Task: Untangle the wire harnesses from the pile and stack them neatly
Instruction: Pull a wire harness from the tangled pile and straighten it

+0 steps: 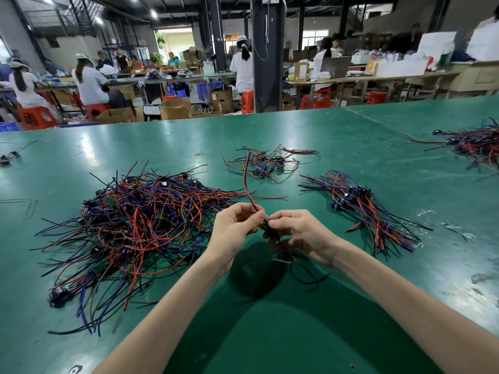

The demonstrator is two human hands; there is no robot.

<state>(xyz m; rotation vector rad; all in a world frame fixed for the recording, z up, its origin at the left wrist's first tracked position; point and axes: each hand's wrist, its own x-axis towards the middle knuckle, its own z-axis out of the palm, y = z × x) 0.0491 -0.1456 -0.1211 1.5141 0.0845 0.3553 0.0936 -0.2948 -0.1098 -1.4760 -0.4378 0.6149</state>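
Note:
A big tangled pile of red, blue and black wire harnesses [140, 225] lies on the green table [351, 136], left of my hands. A neat stack of harnesses [361, 209] with blue connectors lies to the right. My left hand [233, 233] and my right hand [299, 233] meet above the table and both pinch one wire harness [247, 182]. Its red and black wires rise from my fingers toward the far side, and its blue connector sits between my fingertips. More of its wires hang below my right hand.
A small loose group of harnesses [267, 163] lies farther back in the middle. Another heap [475, 144] sits at the far right edge. A rubber band [198, 154] lies on the table. Seated people work at benches beyond the table's far edge.

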